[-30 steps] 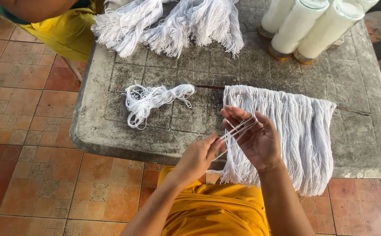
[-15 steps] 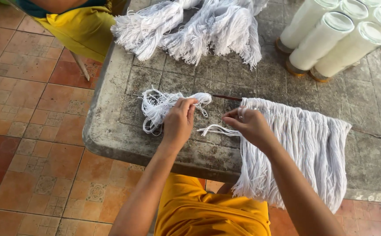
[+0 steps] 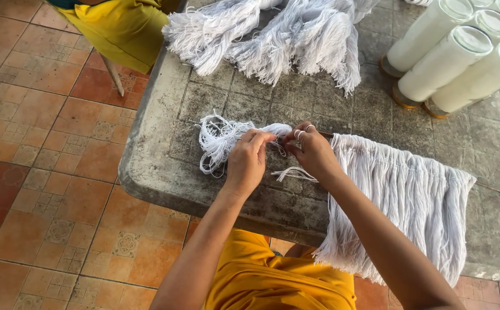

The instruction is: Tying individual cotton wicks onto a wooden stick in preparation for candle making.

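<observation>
White strands (image 3: 293, 172) run between the two hands near the front left part of the counter (image 3: 164, 115), a grey, stained slab with a rounded corner at the lower left. The left hand (image 3: 247, 161) is closed, its fingertips pinched on the strands just where they meet a loose tangle of white string (image 3: 218, 143) lying on the counter to its left. The right hand (image 3: 313, 150), with rings on its fingers, is also closed on the strands, and its fingertips almost touch those of the left hand. A short loop of the strands hangs out below the hands and lies roughly left to right, parallel to the front edge of the counter.

Just right of the right hand a wide fringe of white string (image 3: 410, 201) hangs from a thin rod (image 3: 493, 189) that lies along the counter; its strands run toward the person and spill over the front edge. Bare counter lies between the hands and the far side. There, thick bundles of white yarn (image 3: 284, 34) are heaped, and four tall white cylinders (image 3: 445, 63) lie side by side at the far right. Beyond the counter's left edge is an orange tiled floor (image 3: 43, 143), and at the top left a yellow cloth (image 3: 121, 26) on a seat stands near the corner.
</observation>
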